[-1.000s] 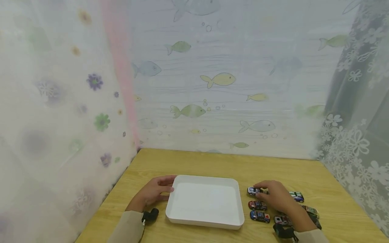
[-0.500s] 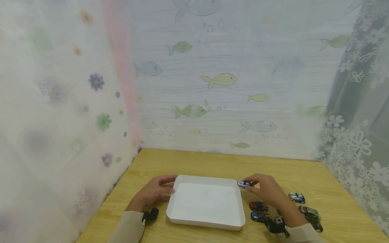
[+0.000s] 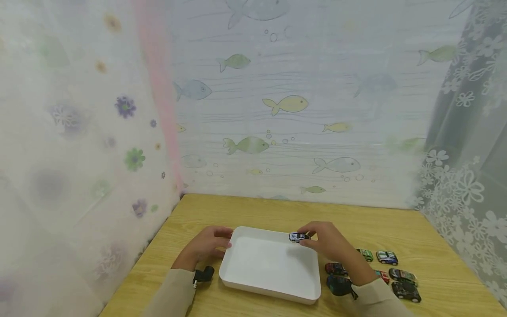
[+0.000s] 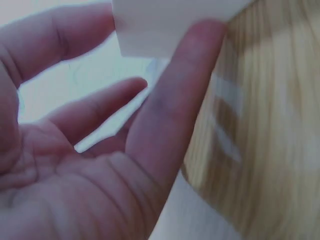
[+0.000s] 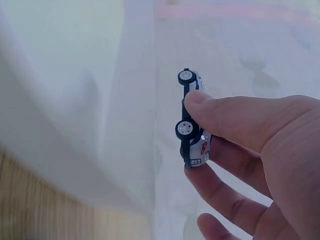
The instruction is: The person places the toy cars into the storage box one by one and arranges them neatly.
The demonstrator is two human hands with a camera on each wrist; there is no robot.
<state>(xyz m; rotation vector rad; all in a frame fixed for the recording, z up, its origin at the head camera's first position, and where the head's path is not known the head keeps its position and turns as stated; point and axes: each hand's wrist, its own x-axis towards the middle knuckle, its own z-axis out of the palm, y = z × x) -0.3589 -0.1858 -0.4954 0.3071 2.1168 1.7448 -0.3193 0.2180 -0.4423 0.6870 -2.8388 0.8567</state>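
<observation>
A white toy car (image 3: 298,237) with dark markings is pinched between the thumb and fingers of my right hand (image 3: 328,242). It hangs over the far right part of a shallow white tray (image 3: 273,295). In the right wrist view, the toy car (image 5: 194,145) turns its wheels and dark underside toward the tray. My left hand (image 3: 206,244) rests against the outside of the tray's left wall, its thumb and index fingertip touching it. The left wrist view shows that thumb (image 4: 172,107) fairly straight, against the tray's wall (image 4: 150,30).
Right of the tray, several toy cars lie on the wooden table (image 3: 237,207), among them a red one (image 3: 336,268), a green one (image 3: 364,254) and a black one (image 3: 406,291). My right forearm partly covers some. Patterned curtains (image 3: 285,132) close off the back and sides.
My right hand has lifted the white toy car from the table and carried it left over the tray. The tray has shifted slightly right and turned a little, my left hand following.
</observation>
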